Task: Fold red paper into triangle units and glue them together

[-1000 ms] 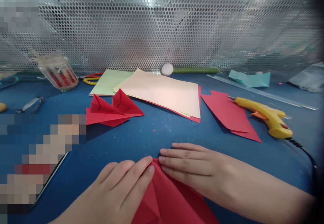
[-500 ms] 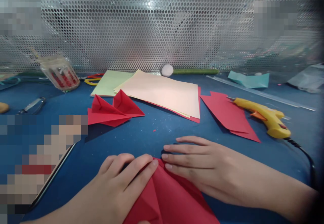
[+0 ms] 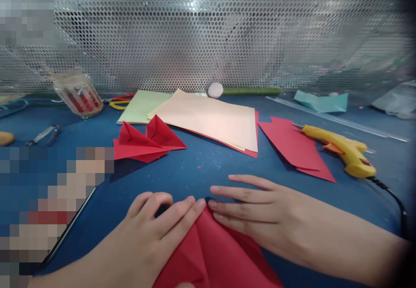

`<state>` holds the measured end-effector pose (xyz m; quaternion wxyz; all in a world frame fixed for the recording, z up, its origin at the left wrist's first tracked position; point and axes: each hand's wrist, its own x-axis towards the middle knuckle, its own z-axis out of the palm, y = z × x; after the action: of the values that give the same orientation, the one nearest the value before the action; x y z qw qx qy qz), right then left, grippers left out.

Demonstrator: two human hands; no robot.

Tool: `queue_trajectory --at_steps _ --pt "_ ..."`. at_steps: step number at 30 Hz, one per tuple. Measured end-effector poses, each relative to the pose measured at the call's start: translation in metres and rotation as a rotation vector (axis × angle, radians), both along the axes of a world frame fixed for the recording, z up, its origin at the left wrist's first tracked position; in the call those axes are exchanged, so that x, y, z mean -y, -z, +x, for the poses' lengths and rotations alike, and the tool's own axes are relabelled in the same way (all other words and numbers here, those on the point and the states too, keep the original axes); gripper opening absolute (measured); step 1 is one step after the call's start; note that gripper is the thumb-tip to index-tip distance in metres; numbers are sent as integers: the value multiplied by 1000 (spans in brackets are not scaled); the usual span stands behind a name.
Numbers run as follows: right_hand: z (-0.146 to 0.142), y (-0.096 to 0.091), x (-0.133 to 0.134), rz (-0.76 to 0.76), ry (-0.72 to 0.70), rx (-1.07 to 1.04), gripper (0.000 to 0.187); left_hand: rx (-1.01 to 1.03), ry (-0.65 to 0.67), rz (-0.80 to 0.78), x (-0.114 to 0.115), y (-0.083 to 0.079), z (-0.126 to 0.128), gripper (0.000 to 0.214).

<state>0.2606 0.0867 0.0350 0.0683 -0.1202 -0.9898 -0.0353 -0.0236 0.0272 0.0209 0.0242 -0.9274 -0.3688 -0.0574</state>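
Note:
A folded sheet of red paper lies at the bottom centre, its point facing away from me and its near part cut off by the frame. My left hand holds its left side, with the fingertips pressed together at the point and the thumb tip showing low on the paper. Along the right edge rests my right hand, fingers stretched out and slightly spread, fingertips at the point. Its thumb is hidden. Beyond my left hand stands a folded red paper piece with two raised peaks.
Pale paper sheets lie at the back centre, and red paper sits under a yellow glue gun on the right. A jar and small scissors-like cutters are at left. Perforated metal closes off the back.
My left fingertips have slid slightly forward and right to the paper's point. My right fingers are spread a little wider.

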Motion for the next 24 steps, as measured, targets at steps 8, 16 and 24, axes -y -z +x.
queue_trajectory --at_steps 8,16,24 --pt "2 5 0 33 -2 -9 40 -14 -2 10 -1 -4 0 77" --pt "1 13 1 35 0 -36 42 -76 17 47 -3 -10 0 81" --pt "0 7 7 -71 47 -146 34 -103 26 52 -2 -12 0 82"
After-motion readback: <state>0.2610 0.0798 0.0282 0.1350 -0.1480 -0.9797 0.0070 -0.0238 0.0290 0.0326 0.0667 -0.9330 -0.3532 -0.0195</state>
